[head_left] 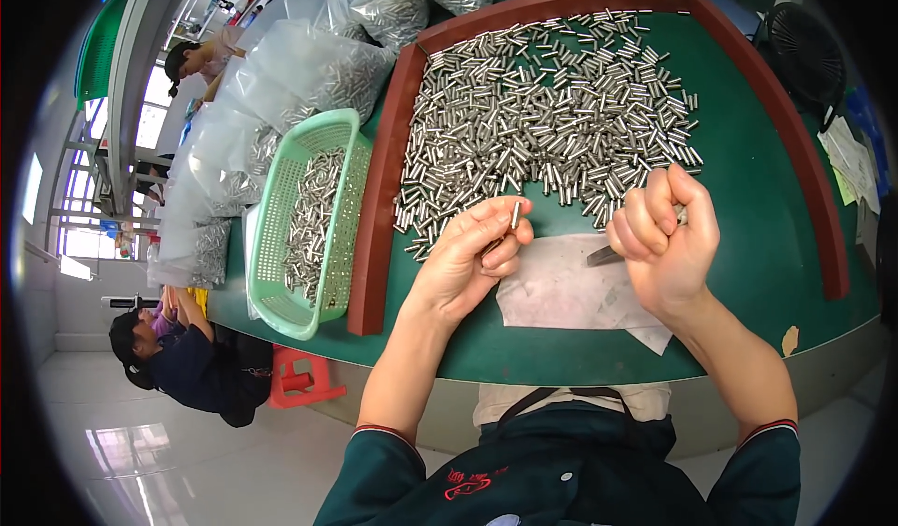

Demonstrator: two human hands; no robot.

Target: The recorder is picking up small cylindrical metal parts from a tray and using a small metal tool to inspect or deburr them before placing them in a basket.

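Note:
My left hand (477,250) is closed, with a short, shiny metal pin (515,215) upright between thumb and fingers. The curled fingers may hold more pins; I cannot tell. My right hand (669,236) makes a fist around a flat grey metal tool (603,257), whose end sticks out on the left; the rest is hidden in the palm. Both hands are above a pale, stained cloth (552,292) on the green tabletop (449,348). Just beyond them spreads a large heap of similar metal pins (552,105).
A red-brown raised frame (379,208) borders the pins. Left of it stands a light green basket (265,264) of pins. Clear bags (327,77) of pins line the far left. A black fan (803,54) sits at right. Two people (192,362) work at left, near a red stool (304,376).

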